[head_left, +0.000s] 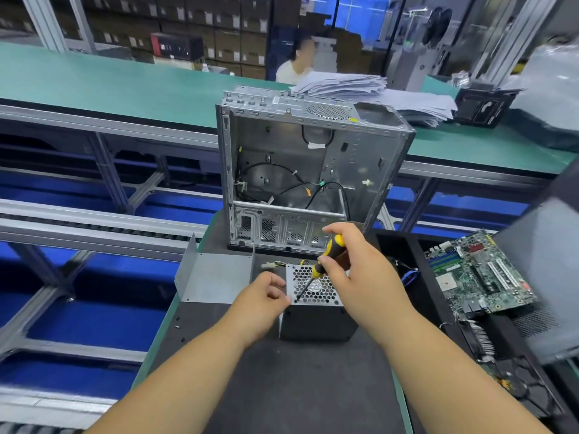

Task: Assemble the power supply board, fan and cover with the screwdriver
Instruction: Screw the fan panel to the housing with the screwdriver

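Screwdriver (326, 261) tip at power supply (316, 308) grille's near-left corner
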{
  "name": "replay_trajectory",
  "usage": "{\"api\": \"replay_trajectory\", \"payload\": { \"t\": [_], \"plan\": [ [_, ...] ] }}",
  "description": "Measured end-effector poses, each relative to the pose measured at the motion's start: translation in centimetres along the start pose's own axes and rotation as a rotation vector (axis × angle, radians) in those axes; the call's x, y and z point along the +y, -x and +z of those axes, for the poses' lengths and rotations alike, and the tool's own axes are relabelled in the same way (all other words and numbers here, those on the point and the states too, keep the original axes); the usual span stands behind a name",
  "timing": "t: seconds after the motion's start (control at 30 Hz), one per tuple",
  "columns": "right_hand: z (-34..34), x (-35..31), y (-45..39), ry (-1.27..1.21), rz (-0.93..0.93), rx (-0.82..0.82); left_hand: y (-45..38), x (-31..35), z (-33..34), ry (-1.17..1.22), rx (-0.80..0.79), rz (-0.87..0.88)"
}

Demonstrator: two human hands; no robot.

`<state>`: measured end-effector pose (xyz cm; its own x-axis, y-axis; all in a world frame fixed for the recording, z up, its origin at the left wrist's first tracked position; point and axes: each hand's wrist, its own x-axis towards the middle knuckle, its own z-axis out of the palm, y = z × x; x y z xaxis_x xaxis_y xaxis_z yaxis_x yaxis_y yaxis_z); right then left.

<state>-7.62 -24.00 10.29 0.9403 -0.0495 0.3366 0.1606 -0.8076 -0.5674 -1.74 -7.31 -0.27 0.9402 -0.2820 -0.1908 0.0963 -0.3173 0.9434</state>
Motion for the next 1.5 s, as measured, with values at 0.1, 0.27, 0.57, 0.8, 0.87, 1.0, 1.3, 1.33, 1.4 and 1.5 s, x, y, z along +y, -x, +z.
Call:
{"api": "replay_trajectory", "payload": {
  "t": [0.1,0.27,0.57,0.8,0.87,1.0,1.3,1.33,1.4,1.5],
  "plan": [
    [0.0,-0.3,-0.4,0.046,-0.032,-0.034,-0.2,-0.2,-0.1,-0.036,-0.018,0.035],
    [0.1,-0.9,-1.1,0.105,-0.059,-0.092,-0.4,-0.3,-0.2,-0.069,-0.065,0.146],
    [0.0,-1.4,-1.5,0.152,-0.077,-0.129,-0.6,-0.3,-0.2,0.004,-0.082,0.112],
    [0.0,-1.6,-1.2,0.141,-0.088,-0.138,-0.3,0.0,-0.1,0.002,-0.080,0.123],
    [-0.1,-1.7,-1.2,0.156,-0.099,-0.127,-0.2,0.0,-0.2,-0.003,-0.073,0.134],
    [-0.3,-1.7,-1.3,0.154,-0.096,-0.132,-0.1,0.1,-0.1,0.004,-0.057,0.124],
    [-1.4,-2.1,-2.2,0.149,-0.108,-0.291,-0.1,0.5,-0.1,0.039,-0.065,0.084],
    [-1.5,-2.1,-2.4,0.154,-0.109,-0.297,-0.1,0.5,-0.1,0.032,-0.061,0.077],
    [-1.7,-2.2,-2.8,0.179,-0.114,-0.303,-0.1,0.4,0.0,0.024,-0.053,0.065],
    [-1.9,-2.7,-3.4,0.334,-0.120,-0.292,-0.1,0.4,0.0,0.012,-0.045,0.051]
  ]
}}
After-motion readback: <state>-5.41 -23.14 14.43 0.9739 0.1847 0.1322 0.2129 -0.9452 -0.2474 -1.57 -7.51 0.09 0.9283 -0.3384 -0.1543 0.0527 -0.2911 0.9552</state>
